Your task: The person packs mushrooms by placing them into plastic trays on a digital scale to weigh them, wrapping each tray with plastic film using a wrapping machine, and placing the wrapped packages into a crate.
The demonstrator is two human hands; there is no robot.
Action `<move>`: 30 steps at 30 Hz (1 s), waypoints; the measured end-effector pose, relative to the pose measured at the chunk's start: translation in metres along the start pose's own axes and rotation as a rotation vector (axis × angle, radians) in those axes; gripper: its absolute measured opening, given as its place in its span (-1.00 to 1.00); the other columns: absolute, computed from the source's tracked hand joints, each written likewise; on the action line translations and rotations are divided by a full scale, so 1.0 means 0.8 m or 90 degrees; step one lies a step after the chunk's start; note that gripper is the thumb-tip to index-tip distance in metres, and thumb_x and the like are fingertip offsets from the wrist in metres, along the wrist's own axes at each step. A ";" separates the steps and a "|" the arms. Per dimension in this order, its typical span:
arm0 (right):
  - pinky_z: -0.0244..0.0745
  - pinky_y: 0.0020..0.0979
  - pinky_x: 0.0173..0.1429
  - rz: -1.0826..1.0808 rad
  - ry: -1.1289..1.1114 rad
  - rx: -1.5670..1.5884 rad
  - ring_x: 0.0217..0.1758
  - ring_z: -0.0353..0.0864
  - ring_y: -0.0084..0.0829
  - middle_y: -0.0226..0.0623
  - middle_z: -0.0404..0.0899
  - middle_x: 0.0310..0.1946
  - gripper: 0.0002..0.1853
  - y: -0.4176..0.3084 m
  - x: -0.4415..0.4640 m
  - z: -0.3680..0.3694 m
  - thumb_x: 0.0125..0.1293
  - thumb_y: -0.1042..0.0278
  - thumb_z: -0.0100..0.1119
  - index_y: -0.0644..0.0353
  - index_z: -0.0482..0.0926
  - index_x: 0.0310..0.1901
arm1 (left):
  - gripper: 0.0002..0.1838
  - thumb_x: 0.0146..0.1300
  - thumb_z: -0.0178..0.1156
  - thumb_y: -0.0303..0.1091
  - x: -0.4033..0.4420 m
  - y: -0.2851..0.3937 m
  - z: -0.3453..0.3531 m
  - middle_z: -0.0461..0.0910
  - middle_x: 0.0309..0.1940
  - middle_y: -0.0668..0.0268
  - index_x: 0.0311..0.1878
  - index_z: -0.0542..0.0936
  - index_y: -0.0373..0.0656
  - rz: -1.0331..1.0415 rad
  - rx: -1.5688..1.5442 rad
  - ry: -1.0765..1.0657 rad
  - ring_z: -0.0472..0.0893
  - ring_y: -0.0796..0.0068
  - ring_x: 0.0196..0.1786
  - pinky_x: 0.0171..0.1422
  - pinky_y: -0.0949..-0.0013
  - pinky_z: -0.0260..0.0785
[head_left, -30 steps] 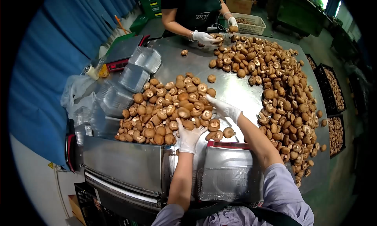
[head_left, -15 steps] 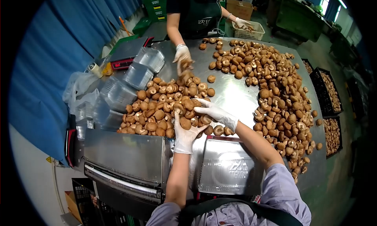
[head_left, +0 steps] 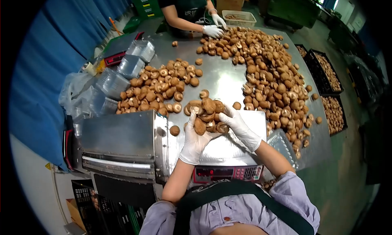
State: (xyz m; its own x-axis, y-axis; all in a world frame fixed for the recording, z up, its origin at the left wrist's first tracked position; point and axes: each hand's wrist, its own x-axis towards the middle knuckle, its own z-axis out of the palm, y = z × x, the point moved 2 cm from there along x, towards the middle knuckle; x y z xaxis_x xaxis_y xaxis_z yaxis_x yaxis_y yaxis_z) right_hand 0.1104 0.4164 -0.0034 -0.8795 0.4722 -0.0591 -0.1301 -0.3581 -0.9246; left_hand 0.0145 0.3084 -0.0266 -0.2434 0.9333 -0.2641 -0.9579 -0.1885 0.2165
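Observation:
A heaped cluster of brown shiitake mushrooms (head_left: 208, 108) is cupped between my two white-gloved hands. My left hand (head_left: 195, 143) curls under and along its left side. From the right, my right hand (head_left: 241, 130) presses its fingers against the cluster; some fingertips are hidden. Both hands are over the metal pan of a weighing scale (head_left: 232, 151), whose red-framed display panel (head_left: 228, 173) faces me. Left of my hands, one loose mushroom (head_left: 174, 130) lies on the metal. Beyond is a smaller mushroom pile (head_left: 163, 81).
A large mushroom pile (head_left: 277, 83) runs down the right of the steel table (head_left: 216, 67). A clear plastic tray (head_left: 283, 147) lies right of the scale. Stacked trays (head_left: 112, 81) and a metal wrapping machine (head_left: 118, 133) stand left. A co-worker's gloved hands (head_left: 213, 30) are at the far edge.
My hands have drawn back from the smaller pile to above the scale, carrying a cluster of mushrooms. The co-worker's hands have moved to the large pile. The camera view has shifted.

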 end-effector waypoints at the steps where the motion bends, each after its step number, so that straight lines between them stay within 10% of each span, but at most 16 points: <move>1: 0.27 -0.40 0.31 -0.016 0.003 0.019 0.26 0.34 -0.40 -0.21 0.37 0.18 -0.32 0.002 -0.010 0.000 0.25 0.17 0.27 0.25 0.23 0.31 | -0.21 0.26 0.08 0.16 -0.003 -0.006 -0.004 0.16 0.32 0.03 0.40 0.09 -0.09 -0.016 0.003 0.001 0.23 -0.03 0.37 0.31 -0.34 0.17; 10: 0.29 -0.35 0.31 -0.096 0.054 -0.003 0.26 0.35 -0.33 -0.13 0.35 0.18 -0.17 -0.003 -0.070 0.011 0.14 0.03 0.37 0.26 0.18 0.32 | -0.27 0.29 0.07 0.10 -0.035 -0.025 0.003 0.19 0.32 0.02 0.38 0.14 -0.11 -0.014 0.101 0.014 0.25 -0.06 0.35 0.32 -0.31 0.18; 15: 0.27 -0.32 0.33 -0.090 0.095 -0.046 0.27 0.35 -0.32 -0.12 0.35 0.19 -0.15 0.028 -0.108 0.005 0.08 0.01 0.40 0.28 0.22 0.29 | -0.33 0.31 0.13 -0.09 -0.064 -0.036 -0.003 0.33 0.24 0.17 0.40 0.15 -0.08 0.077 0.278 0.030 0.37 0.21 0.30 0.31 0.09 0.33; 20: 0.31 -0.27 0.28 -0.175 0.229 -0.312 0.24 0.40 -0.13 0.05 0.36 0.23 -0.31 0.071 -0.132 -0.012 -0.08 0.19 0.50 0.19 0.43 0.12 | -0.50 0.12 0.31 -0.34 -0.085 -0.033 -0.029 0.36 0.25 0.03 0.15 0.50 -0.25 0.433 0.982 0.068 0.38 0.18 0.29 0.36 0.26 0.23; 22: 0.34 -0.22 0.24 -0.290 0.232 -0.663 0.24 0.38 -0.08 0.01 0.38 0.20 -0.40 0.064 -0.140 -0.013 -0.11 0.25 0.50 0.19 0.49 0.01 | -0.51 0.08 0.30 -0.38 -0.090 -0.034 -0.038 0.39 0.23 0.04 0.12 0.51 -0.24 0.472 1.071 0.035 0.41 0.14 0.26 0.32 0.26 0.25; 30: 0.31 -0.21 0.25 -0.293 0.278 -0.733 0.21 0.37 -0.02 0.00 0.45 0.10 -0.56 0.057 -0.158 -0.034 -0.10 0.35 0.44 0.19 0.51 -0.15 | -0.45 0.04 0.32 -0.40 -0.094 -0.034 -0.039 0.36 0.22 0.01 0.16 0.48 -0.18 0.494 1.318 0.092 0.41 0.03 0.24 0.30 0.20 0.28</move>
State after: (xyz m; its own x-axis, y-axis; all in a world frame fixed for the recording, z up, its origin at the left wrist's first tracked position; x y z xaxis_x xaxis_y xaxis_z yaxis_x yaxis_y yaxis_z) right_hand 0.2280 0.3625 -0.0488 -0.6117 0.6641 0.4300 0.2771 0.6889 -0.6698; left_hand 0.0543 0.2339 -0.0421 -0.4835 0.8167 0.3149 0.7327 0.1808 0.6561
